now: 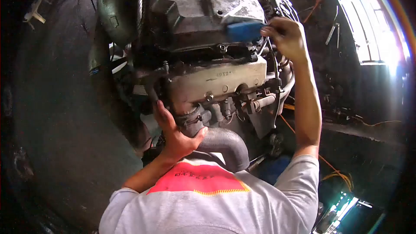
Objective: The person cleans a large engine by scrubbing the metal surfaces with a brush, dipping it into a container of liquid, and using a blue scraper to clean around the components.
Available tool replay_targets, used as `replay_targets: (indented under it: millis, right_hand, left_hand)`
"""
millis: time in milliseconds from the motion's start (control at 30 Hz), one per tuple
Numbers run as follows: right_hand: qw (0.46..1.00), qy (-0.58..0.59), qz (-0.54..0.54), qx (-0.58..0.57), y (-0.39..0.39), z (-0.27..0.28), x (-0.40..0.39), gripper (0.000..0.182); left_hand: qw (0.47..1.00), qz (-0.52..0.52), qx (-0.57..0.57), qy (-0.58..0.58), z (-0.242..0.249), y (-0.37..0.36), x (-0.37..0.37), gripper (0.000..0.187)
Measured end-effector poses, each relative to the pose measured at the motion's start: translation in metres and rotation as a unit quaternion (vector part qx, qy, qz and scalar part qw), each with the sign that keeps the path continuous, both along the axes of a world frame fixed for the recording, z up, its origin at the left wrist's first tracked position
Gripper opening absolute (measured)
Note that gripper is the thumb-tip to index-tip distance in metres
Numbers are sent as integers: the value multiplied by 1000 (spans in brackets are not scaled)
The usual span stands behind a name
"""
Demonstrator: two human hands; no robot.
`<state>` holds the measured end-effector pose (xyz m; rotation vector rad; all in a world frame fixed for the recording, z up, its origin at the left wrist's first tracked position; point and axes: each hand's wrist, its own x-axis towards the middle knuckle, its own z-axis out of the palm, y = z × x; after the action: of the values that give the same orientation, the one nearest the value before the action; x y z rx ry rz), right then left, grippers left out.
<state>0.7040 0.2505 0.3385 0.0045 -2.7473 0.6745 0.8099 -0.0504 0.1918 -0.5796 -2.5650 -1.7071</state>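
Note:
A large engine fills the middle of the head view, its grey valve cover (190, 8) on top and a pale metal side panel (216, 79) below. My right hand (288, 39) is closed on the end of a flat blue object (245, 31), which lies over the lower right edge of the cover; motion blur hides what kind it is. Lower down, my left hand (175, 136) rests beside a clamped pipe joint (190, 121), thumb and fingers spread. A thick ribbed hose (225, 143) curves from that joint toward my chest.
Cables and thin pipes (277, 78) run down the engine's right side. A big dark green rounded housing (117, 8) stands at upper left. Orange cords (340, 175) lie on the floor to the right, and a bright barred window (368, 21) glares at upper right.

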Motion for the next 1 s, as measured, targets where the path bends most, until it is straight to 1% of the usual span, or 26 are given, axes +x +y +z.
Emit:
replay_targets:
  millis: [33, 67, 100, 167, 200, 233, 300, 333, 367, 433, 467, 500, 533, 567, 600, 633, 700, 767, 800, 833, 867, 900, 967, 1000]
  right_hand:
    - [997, 25, 35, 71, -2, -2, -4, 24]
    - [998, -8, 34, 54, -2, -3, -6, 26]
    - [995, -93, 14, 45, -2, 11, -5, 24]
    - [991, -114, -19, 67, 37, 21, -6, 24]
    - [989, -145, -23, 5, 39, 34, -7, 25]
    - [989, -145, -20, 7, 36, 33, -11, 25]
    - [990, -114, 28, 78, 17, 24, -14, 24]
    - [989, -56, 60, 122, 2, 16, -11, 23]
    - [982, -94, 40, 159, -19, 20, -8, 23]
    - [989, -98, 23, 109, 10, 26, -11, 21]
    - [990, -117, -2, 74, 41, 27, -13, 19]
    - [990, -136, -22, 22, 36, 41, -10, 18]
    - [992, -73, 37, 94, 37, 35, -16, 18]
    - [983, -9, 89, 162, 33, 26, -21, 18]
    - [973, -112, 76, 185, -4, 30, -23, 22]
    - [988, -69, 87, 105, -31, 18, -16, 24]
    - [952, -145, 72, 259, -49, 27, -13, 23]
    - [976, -77, 20, 201, 13, 18, -5, 25]
    - [976, -144, -35, 159, 25, 30, 0, 29]
    - [956, -93, -117, 251, 40, 31, 8, 33]
    - [925, -143, -159, 313, 52, 39, 9, 33]
    - [938, -183, -200, 215, 69, 40, 14, 33]
    - [957, -95, -189, 200, 75, 37, 28, 30]
    - [960, -90, -185, 189, 71, 37, 33, 29]
  left_hand:
    - [1000, -5, -7, 13, 3, 0, -1, 115]
    - [1000, -9, -13, 26, 5, 0, 0, 114]
    - [1000, -11, -13, 27, 6, 1, 0, 114]
    - [999, -10, -43, 25, 7, -1, -1, 113]
    - [999, -11, -36, 28, 7, -1, -2, 110]
    - [999, -8, -34, 28, 7, -1, -2, 110]
    - [1000, -3, 9, 7, 3, 2, -1, 108]
    - [1000, -6, 8, 3, 3, 4, 1, 108]
    - [1000, -5, 15, -7, 2, 4, 2, 107]
    - [1000, -11, 16, -17, 3, 1, 2, 106]
    - [1000, -1, -14, -13, 5, 0, 2, 106]
    - [999, 16, -38, -10, 7, 2, 2, 106]
    - [999, 12, -39, 15, 5, 2, 3, 106]
    - [999, 8, -40, 19, 4, 2, 1, 106]
    - [1000, 8, -22, 4, 3, 3, 3, 106]
    - [1000, 10, -4, -11, 3, 3, 5, 106]
    - [1000, -4, 13, -26, 5, 4, 1, 107]
    - [999, 14, -7, -44, 6, 3, 4, 107]
    - [998, 8, 33, -45, 1, 3, 4, 106]
    - [998, 10, 35, -45, 0, 5, 3, 106]
    - [999, 11, 29, -41, 0, 5, 4, 106]
    - [999, 8, 21, -37, 0, 4, 5, 106]
    - [999, 2, 20, -30, 0, 3, 2, 106]
    - [1000, 0, 17, -24, 1, 3, 1, 106]
